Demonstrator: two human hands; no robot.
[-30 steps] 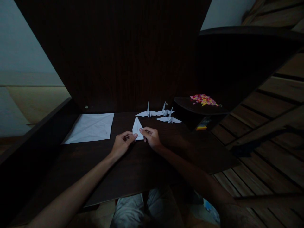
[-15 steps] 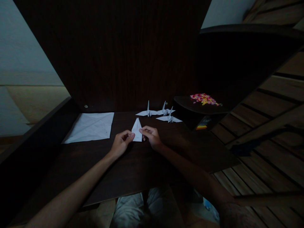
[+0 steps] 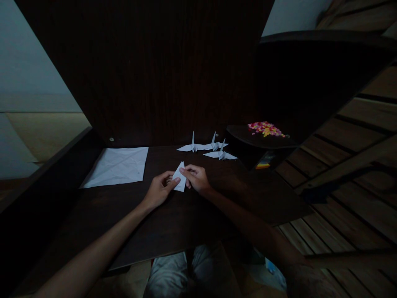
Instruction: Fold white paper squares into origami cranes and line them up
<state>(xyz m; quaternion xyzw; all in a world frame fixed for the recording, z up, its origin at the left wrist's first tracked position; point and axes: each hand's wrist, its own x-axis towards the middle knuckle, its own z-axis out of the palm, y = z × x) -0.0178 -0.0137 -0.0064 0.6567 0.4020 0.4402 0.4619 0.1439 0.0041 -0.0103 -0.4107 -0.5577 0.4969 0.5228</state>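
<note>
Our left hand (image 3: 159, 186) pinches the folded paper (image 3: 182, 182) low on its left, thumb on top; our right hand (image 3: 197, 179) holds it on the right, nearer the tip, fingers curled behind. Compared with half a second ago, the paper leans and sits closer to us, its centre slit out of sight (folding, we judge, is still under way). Beyond stand three paper cranes (image 3: 214, 146); leftward lies a creased sheet (image 3: 118, 166).

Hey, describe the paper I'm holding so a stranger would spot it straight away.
On the dark desk, find your left hand and right hand near the middle. They hold the white folded paper. Unlike the three cranes behind it, it has no spread wings; unlike the flat sheet, it's folded small.
</note>
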